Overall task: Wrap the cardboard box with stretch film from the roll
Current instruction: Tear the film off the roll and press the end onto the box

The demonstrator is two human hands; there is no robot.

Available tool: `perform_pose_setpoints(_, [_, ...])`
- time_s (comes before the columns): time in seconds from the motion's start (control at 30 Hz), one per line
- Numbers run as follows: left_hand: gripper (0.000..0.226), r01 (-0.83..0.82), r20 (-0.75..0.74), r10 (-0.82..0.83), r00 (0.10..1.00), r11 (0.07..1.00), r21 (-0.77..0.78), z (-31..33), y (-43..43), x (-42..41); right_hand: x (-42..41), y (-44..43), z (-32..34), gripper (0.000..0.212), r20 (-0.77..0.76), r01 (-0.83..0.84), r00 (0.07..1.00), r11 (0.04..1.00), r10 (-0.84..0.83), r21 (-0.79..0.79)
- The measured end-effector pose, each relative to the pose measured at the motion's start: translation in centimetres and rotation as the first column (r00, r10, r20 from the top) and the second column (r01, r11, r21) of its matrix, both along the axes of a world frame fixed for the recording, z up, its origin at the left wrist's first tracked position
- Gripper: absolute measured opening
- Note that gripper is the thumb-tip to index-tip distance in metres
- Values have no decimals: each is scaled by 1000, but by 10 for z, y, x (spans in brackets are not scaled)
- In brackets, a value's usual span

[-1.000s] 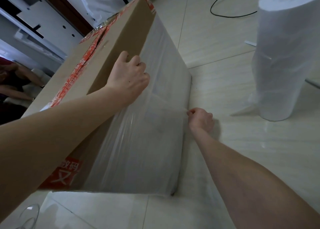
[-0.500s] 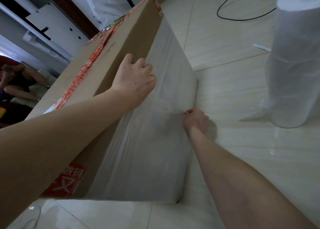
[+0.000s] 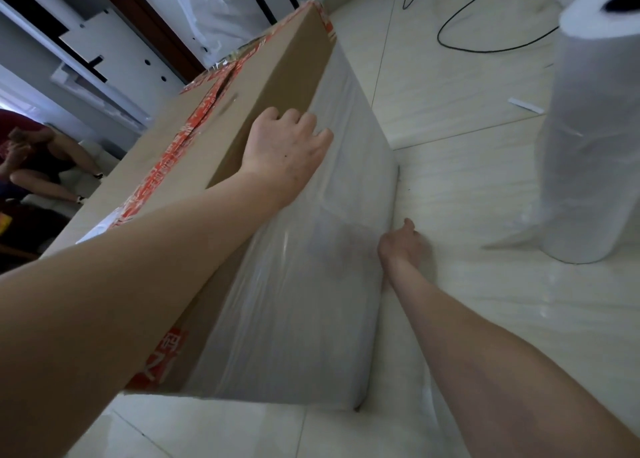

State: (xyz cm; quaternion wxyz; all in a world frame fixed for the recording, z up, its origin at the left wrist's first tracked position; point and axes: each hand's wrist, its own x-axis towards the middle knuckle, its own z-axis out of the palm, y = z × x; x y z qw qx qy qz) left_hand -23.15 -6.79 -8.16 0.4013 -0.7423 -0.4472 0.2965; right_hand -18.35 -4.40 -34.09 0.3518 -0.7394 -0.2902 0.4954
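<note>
From the head camera, a large brown cardboard box (image 3: 277, 86) with orange tape stood on pale floor tiles (image 3: 450, 118), its near side covered in clear stretch film (image 3: 311, 284). The left hand (image 3: 287, 152) lay flat, fingers loosely spread, on the box's upper edge. The right hand (image 3: 401, 246) pressed low against the film, its grip unclear, while the tall white film roll (image 3: 588, 145) stood well apart.

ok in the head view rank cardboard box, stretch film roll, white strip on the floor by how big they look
1. cardboard box
2. stretch film roll
3. white strip, by far the smallest, though it lies farther off
</note>
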Motion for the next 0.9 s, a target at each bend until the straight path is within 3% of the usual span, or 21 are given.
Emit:
perform_pose_setpoints(0.13, [45, 307, 82, -299, 951, 946, -105, -22, -9, 11, 11, -14, 11, 51, 31, -84, 996, 991, 81, 108])
perform_pose_setpoints(0.17, [50, 263, 66, -254, 965, 944, -199, -34, -18, 13, 13, -17, 16, 50, 39, -97, 995, 986, 93, 135])
perform_pose_setpoints(0.23, [58, 0, -93, -35, 995, 935, -354, -56, -33, 5, 15, -21, 27, 50, 37, -104, 994, 979, 99, 173])
perform_pose_setpoints(0.37, [80, -250, -374, 141, 917, 933, -260, -64, -35, -26, 5, -37, 41, 56, -41, -160, 983, 947, 179, 277])
perform_pose_setpoints(0.5, [81, -280, -416, 173, 893, 936, -213, -68, -30, -25, 1, -44, 37, 57, -62, -229, 965, 931, 256, 286])
perform_pose_setpoints(0.67, [79, -258, -286, 208, 935, 954, -150, -71, -20, -21, 5, -45, 43, 57, -95, -239, 953, 910, 286, 340])
perform_pose_setpoints(0.8, [68, -101, -204, 44, 978, 956, -275, -97, -31, -9, 11, -45, 36, 54, -111, -164, 973, 942, 204, 294])
perform_pose_setpoints(0.9, [63, -137, -261, 40, 965, 921, -365, -121, -35, -17, 15, -46, 30, 47, -66, -153, 982, 951, 177, 270])
